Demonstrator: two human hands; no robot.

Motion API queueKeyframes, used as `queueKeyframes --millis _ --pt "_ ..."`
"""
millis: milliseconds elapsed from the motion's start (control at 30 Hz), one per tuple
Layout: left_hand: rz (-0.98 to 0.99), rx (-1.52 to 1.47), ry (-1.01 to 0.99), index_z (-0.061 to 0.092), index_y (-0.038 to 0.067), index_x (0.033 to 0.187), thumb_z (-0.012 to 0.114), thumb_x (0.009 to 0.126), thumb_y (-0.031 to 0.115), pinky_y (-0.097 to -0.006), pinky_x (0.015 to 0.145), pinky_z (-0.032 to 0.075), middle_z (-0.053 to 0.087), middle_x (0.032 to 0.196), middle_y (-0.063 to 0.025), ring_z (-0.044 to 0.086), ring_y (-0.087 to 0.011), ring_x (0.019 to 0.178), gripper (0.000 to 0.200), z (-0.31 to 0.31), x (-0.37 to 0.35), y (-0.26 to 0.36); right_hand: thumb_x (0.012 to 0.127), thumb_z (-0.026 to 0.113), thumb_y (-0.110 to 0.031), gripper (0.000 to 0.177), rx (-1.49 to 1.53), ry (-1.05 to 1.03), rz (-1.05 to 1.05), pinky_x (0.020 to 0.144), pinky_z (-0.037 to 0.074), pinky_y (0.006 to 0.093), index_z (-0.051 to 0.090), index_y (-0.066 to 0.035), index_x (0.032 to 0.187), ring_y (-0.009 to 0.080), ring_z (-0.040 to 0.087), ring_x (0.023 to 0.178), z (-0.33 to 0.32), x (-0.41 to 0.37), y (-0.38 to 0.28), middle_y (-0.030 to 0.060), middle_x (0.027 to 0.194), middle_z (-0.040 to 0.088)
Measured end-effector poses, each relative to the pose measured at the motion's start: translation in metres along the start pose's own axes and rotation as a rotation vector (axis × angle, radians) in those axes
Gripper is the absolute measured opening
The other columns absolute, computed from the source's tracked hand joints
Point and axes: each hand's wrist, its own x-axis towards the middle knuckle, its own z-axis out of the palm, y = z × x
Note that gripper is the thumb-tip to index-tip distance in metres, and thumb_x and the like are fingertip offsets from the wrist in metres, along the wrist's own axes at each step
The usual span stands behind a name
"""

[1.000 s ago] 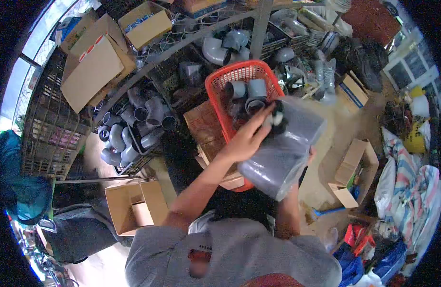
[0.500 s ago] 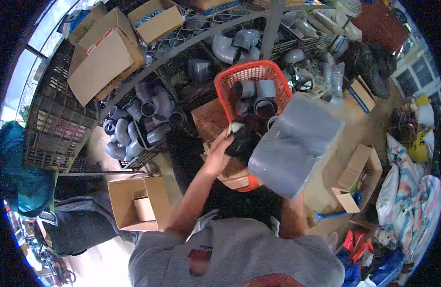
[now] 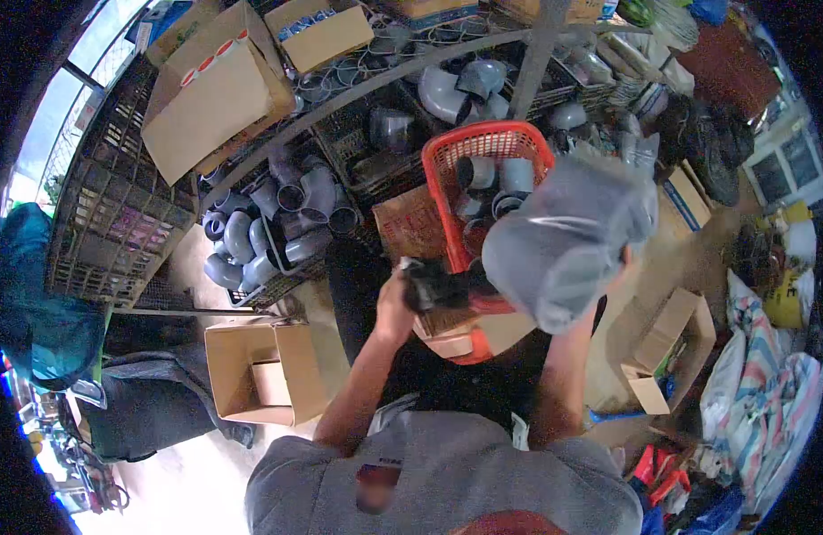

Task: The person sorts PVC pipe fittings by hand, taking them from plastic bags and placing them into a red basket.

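Head view: the left hand (image 3: 395, 308), just left of centre, is closed around a dark crumpled rag (image 3: 436, 285). It presses the rag toward the mouth of the large grey plastic pipe fitting (image 3: 563, 236) at 2 o'clock, seemingly to wipe it. The right hand (image 3: 618, 266) grips that fitting from beneath, mostly hidden, bearing its weight above the red plastic mesh basket (image 3: 447, 156). The basket holds smaller grey pipe couplings (image 3: 499, 174). An open cardboard box (image 3: 251, 366) sits at 8 o'clock.
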Motion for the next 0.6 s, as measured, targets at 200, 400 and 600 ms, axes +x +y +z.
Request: queueKeyframes --millis 200,400,600 --pt "-0.163 -0.144 0.071 0.06 0.002 0.128 0.036 0.111 0.031 -0.0383 0.087 0.06 0.07 0.111 -0.0108 0.07 -0.0236 0.101 0.041 -0.043 -0.036 0.017 0.084 0.083 -0.033 0.079 -0.688 -0.22 -0.347 0.103 0.05 0.0394 0.051 0.005 0.145 0.0276 0.066 0.113 0.068 0.101 0.063 0.0149 0.126 0.068" --pt "-0.111 0.058 0.169 0.06 -0.001 0.133 0.035 0.112 0.03 -0.0356 0.096 0.054 0.07 0.117 -0.0099 0.066 -0.0191 0.107 0.045 -0.036 -0.05 0.028 0.067 0.085 -0.067 0.119 -1.829 -0.113 -0.216 0.11 0.037 0.0678 0.029 -0.026 0.164 0.0576 0.036 0.143 0.106 0.115 0.167 0.037 0.162 0.023" --pt "-0.011 0.175 0.165 0.064 -0.003 0.128 0.039 0.108 0.029 -0.033 0.103 0.045 0.068 0.119 -0.0078 0.059 -0.0182 0.111 0.046 -0.06 -0.053 0.026 0.07 0.08 -0.073 0.123 -1.67 -0.313 -0.236 0.112 0.018 0.0805 0.019 -0.028 0.166 0.0582 0.021 0.15 0.096 0.086 0.18 0.0347 0.166 0.014"
